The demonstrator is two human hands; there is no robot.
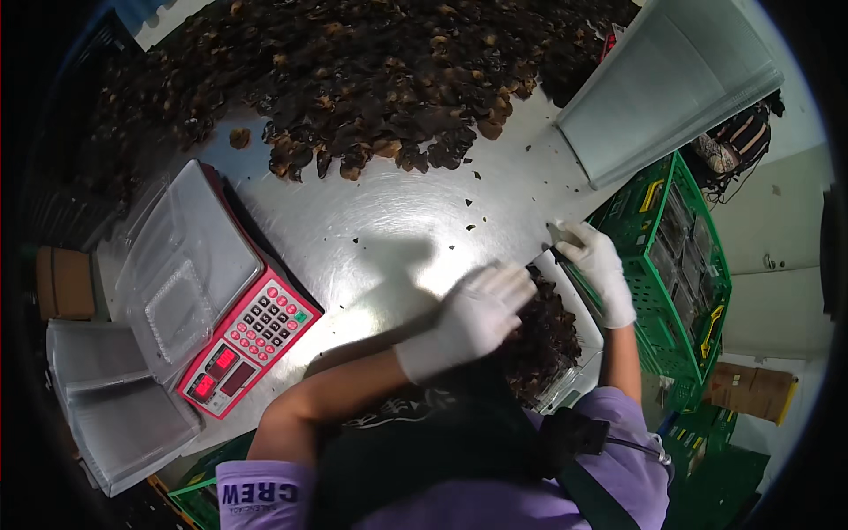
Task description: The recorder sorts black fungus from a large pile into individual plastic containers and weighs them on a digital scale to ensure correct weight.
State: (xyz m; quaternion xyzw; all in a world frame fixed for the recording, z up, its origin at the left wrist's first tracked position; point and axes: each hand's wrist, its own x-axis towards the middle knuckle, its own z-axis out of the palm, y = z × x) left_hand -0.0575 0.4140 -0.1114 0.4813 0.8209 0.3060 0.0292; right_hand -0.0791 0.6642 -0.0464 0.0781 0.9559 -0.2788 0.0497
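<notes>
My left hand (474, 318), in a white glove and blurred, is stretched out flat above the table's front edge. It hovers at the side of a heap of dark wood ear mushrooms (546, 338) in a white container (586, 331) close to my body. My right hand (596, 268), also gloved, is at the container's far right corner with its fingers bent. Whether those fingers grip the rim or a small dark piece is unclear. Part of the container is hidden by my left arm and apron.
A large mushroom pile (371, 79) covers the back of the metal table (397, 205). At left, a red digital scale (245, 344) bears clear plastic lids (175, 305). Stacked clear trays (126, 404) stand beside it. To the right are tall nested plastic containers (669, 86) and a green crate (636, 245).
</notes>
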